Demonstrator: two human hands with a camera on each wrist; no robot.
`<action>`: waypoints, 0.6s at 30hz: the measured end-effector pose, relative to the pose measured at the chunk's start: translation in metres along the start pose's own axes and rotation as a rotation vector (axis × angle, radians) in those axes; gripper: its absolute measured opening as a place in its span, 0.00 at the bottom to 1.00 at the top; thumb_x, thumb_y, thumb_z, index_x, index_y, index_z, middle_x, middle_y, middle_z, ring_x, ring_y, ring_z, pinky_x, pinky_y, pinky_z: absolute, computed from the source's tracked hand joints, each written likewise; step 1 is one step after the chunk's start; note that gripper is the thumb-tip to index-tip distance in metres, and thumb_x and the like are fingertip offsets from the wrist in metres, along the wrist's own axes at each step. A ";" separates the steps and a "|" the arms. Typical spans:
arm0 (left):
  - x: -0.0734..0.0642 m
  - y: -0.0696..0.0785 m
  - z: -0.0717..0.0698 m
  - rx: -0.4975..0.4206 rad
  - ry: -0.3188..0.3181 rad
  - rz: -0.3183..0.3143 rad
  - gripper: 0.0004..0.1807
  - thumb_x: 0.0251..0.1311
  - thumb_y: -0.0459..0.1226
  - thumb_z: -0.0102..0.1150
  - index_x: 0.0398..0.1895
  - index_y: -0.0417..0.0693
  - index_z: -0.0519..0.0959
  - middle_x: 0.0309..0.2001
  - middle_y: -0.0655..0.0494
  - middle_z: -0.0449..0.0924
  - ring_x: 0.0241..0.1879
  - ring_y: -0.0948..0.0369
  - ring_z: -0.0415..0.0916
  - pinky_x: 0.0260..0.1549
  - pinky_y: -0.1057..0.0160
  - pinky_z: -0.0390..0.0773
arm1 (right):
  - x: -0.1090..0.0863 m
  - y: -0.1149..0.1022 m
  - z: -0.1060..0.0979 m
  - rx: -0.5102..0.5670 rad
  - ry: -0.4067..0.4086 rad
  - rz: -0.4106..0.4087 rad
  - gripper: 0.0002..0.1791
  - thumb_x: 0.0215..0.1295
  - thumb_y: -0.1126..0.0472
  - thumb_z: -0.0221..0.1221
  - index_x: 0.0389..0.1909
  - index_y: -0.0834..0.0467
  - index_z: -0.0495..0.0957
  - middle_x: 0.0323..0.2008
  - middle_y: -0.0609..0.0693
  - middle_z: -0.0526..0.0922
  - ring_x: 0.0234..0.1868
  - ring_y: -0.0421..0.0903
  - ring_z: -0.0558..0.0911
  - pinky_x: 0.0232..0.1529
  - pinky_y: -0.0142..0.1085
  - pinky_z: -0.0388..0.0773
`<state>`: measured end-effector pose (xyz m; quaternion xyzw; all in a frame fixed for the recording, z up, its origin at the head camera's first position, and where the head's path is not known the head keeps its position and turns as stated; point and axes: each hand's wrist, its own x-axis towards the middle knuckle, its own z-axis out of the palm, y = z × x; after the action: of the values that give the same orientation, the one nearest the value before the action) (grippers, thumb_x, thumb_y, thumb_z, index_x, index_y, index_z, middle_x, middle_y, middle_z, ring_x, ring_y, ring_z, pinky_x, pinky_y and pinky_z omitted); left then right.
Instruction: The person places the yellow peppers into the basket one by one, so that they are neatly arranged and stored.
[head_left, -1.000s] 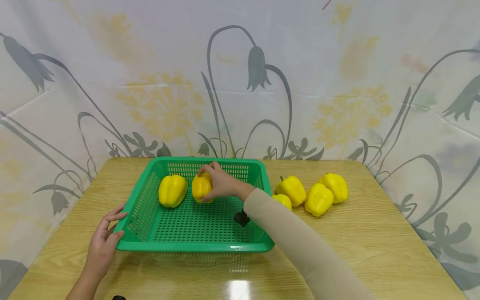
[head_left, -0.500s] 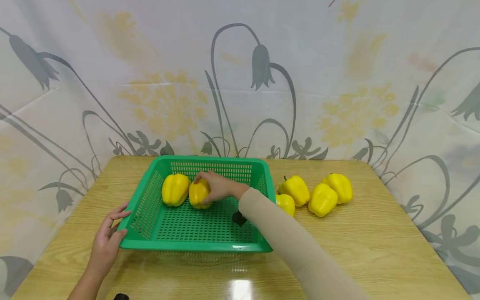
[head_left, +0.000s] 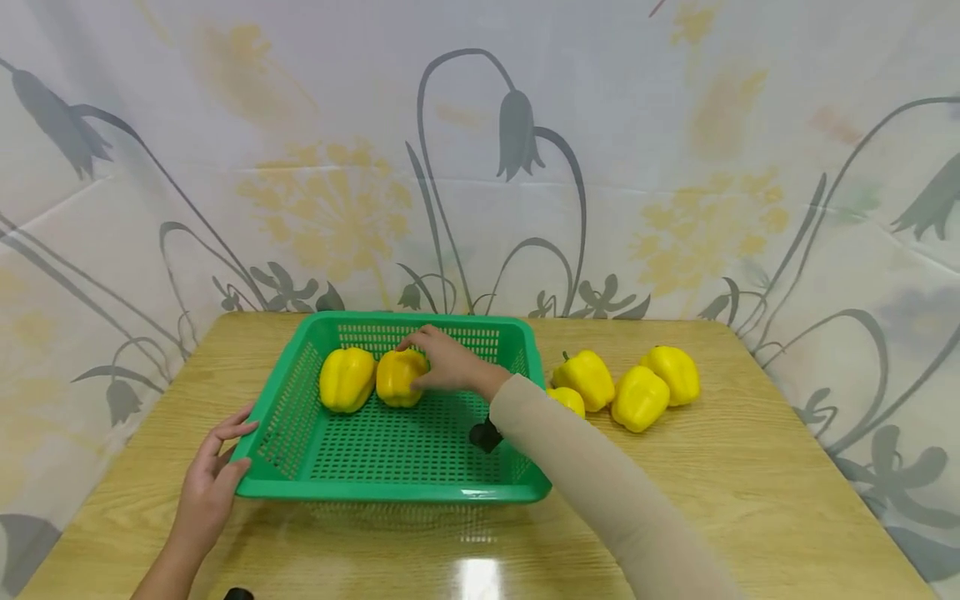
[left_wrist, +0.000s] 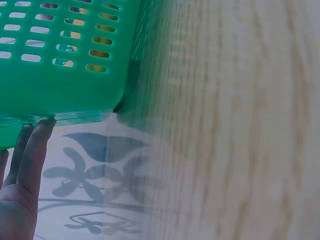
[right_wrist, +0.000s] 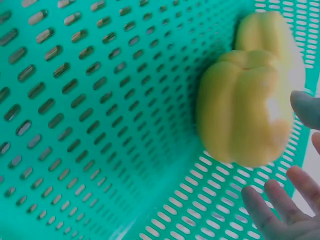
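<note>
Two yellow bell peppers lie inside a green plastic basket. The left pepper is close beside the right pepper. My right hand is over the basket, right by the second pepper. In the right wrist view its fingers are spread and stand apart from the nearer pepper, with the thumb close to its side. My left hand rests its fingertips and thumb against the basket's left rim; in the left wrist view the fingers are fairly straight along it.
Several more yellow bell peppers lie on the wooden table right of the basket, one partly hidden behind the right sleeve. A flower-print cloth hangs behind the table. A small black object shows at the bottom edge.
The second pepper was set down next to the first in the basket, and the right hand loosened and drew back slightly to the right. The left hand stayed at the rim.
</note>
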<state>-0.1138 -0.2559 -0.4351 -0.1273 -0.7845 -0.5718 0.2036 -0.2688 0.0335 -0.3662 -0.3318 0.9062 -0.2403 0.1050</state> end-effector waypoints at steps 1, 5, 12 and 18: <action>0.000 0.000 0.000 0.001 0.002 -0.001 0.18 0.60 0.18 0.35 0.52 0.31 0.67 0.63 0.62 0.61 0.61 0.69 0.54 0.49 0.77 0.60 | -0.002 -0.001 -0.003 -0.001 0.012 -0.007 0.29 0.56 0.60 0.65 0.60 0.55 0.69 0.61 0.54 0.64 0.61 0.49 0.65 0.57 0.40 0.65; 0.000 0.001 -0.001 0.017 0.003 -0.015 0.18 0.61 0.19 0.35 0.53 0.31 0.66 0.63 0.61 0.60 0.62 0.69 0.54 0.49 0.77 0.59 | -0.011 -0.005 -0.013 -0.001 0.054 -0.065 0.26 0.57 0.61 0.65 0.58 0.58 0.71 0.57 0.53 0.69 0.59 0.48 0.67 0.57 0.39 0.64; -0.001 0.001 0.001 -0.008 0.004 -0.021 0.18 0.62 0.19 0.35 0.53 0.32 0.67 0.63 0.61 0.61 0.62 0.68 0.53 0.50 0.78 0.56 | -0.032 -0.015 -0.027 0.084 0.120 -0.149 0.22 0.56 0.64 0.65 0.53 0.59 0.73 0.52 0.51 0.73 0.55 0.49 0.71 0.54 0.39 0.68; -0.002 0.003 0.000 0.022 0.004 -0.050 0.18 0.63 0.21 0.34 0.55 0.31 0.65 0.64 0.61 0.60 0.63 0.67 0.52 0.53 0.75 0.54 | -0.051 -0.020 -0.036 0.129 0.180 -0.173 0.20 0.56 0.64 0.64 0.51 0.58 0.75 0.50 0.49 0.75 0.52 0.44 0.72 0.50 0.34 0.70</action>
<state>-0.1113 -0.2547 -0.4335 -0.1042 -0.7932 -0.5683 0.1923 -0.2324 0.0668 -0.3232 -0.3786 0.8625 -0.3349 0.0233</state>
